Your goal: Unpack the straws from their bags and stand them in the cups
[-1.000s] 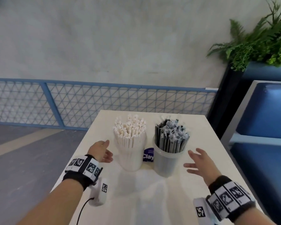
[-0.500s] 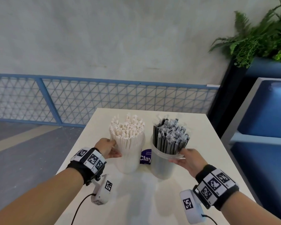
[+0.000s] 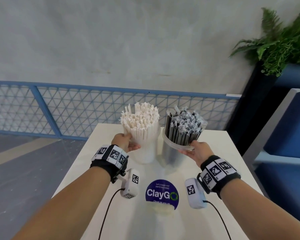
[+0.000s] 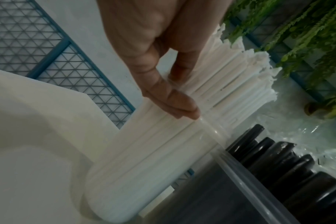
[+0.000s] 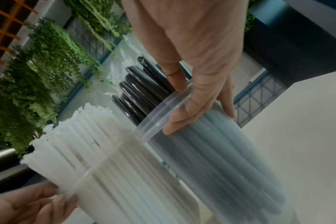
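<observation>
At centre left of the head view my left hand point(image 3: 126, 142) has its grip wrapped round the clear plastic cup of white paper-wrapped straws point(image 3: 142, 135); just right of it, my right hand point(image 3: 196, 149) grips the rim of the clear plastic cup of black film-wrapped straws point(image 3: 180, 141); both bundles stand packed, so I judge the job is positioning; I'd keep both cups upright, apart, and set them mid-bench point(image 3: 215, 170), away from its side edges; open room lies around the round blue sticker point(image 3: 161, 193) nearer me.

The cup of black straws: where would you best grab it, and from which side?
Probably just under the rim of the clear cup, from its right side, as the right hand does: the wall is round and upright, black straws crowd the top, and the white-straw cup blocks the left.
</observation>
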The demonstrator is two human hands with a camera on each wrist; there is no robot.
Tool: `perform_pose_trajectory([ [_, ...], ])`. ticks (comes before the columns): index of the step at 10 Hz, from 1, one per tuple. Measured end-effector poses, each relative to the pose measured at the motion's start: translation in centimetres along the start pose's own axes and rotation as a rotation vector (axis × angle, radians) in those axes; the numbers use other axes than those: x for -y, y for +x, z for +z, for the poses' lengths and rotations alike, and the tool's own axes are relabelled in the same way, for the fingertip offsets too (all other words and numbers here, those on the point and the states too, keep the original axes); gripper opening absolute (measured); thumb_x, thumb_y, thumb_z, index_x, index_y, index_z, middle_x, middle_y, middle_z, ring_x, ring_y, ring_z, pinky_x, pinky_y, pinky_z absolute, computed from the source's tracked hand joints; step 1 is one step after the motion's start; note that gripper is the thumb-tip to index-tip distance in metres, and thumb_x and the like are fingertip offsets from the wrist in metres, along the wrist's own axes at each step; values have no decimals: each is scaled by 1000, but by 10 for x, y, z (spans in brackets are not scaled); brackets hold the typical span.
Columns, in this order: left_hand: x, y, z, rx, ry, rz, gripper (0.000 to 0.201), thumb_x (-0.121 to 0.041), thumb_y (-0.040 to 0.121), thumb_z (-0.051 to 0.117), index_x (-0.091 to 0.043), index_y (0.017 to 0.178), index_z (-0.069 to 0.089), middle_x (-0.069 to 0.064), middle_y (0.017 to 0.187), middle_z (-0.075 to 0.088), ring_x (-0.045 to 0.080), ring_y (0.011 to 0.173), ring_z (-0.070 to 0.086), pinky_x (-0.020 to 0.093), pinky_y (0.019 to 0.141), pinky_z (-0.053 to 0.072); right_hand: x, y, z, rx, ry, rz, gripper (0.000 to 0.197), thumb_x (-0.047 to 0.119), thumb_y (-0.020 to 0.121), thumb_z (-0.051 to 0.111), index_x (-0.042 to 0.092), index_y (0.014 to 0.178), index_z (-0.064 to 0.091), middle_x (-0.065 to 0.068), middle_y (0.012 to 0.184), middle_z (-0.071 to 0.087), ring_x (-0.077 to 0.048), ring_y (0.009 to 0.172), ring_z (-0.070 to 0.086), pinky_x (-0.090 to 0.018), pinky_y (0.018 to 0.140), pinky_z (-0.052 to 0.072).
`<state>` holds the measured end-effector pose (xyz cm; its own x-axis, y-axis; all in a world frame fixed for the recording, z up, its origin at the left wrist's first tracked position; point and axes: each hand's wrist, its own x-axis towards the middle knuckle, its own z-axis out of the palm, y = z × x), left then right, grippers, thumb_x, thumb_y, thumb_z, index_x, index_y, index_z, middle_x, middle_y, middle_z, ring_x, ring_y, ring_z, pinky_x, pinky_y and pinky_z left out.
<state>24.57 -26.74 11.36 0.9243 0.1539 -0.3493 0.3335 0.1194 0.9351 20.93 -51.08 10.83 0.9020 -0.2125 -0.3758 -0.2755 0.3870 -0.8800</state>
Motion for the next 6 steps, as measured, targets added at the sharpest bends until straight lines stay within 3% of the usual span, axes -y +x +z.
perform_pose_trajectory([
  [1,7,21,10,-23,-13,-22,44,-6,97,40,14,134,28,22,46,59,21,31,59,24,34,50,-4,20,5,-30,-44,33,30,-8,91,35,-18,118,44,-34,127,49,-37,77,63,-28,50,58],
  [2,21,32,10,-32,35,-49,42,-5,96,38,13,133,29,25,57,58,21,32,59,25,35,51,-6,34,9,-58,-120,82,13,-1,95,37,-3,94,49,-35,127,48,-32,79,60,-28,52,57],
  [3,31,33,6,-17,51,-64,39,-5,95,37,12,131,31,27,68,56,21,34,60,25,37,52,-9,37,6,-61,-137,92,26,3,96,37,-10,117,46,-28,104,57,-28,72,60,-28,54,55],
  [4,29,26,6,2,43,-64,46,-13,97,40,7,137,26,25,69,57,20,35,61,24,37,52,-7,21,6,-23,-134,88,37,5,96,38,-9,131,36,-15,90,55,-31,70,62,-32,58,56],
  [5,35,9,-5,11,103,-29,56,-28,96,47,-5,140,23,21,69,60,23,43,63,26,43,54,-9,-9,-3,-16,-150,125,44,18,98,44,3,137,31,-16,109,51,-32,76,63,-41,74,51],
  [6,59,-37,-29,196,346,-64,35,-29,93,53,-8,120,44,15,74,65,25,55,62,30,54,53,-33,-56,-28,112,-306,216,40,20,96,48,1,130,42,-17,126,53,-31,81,68,-38,70,54],
])
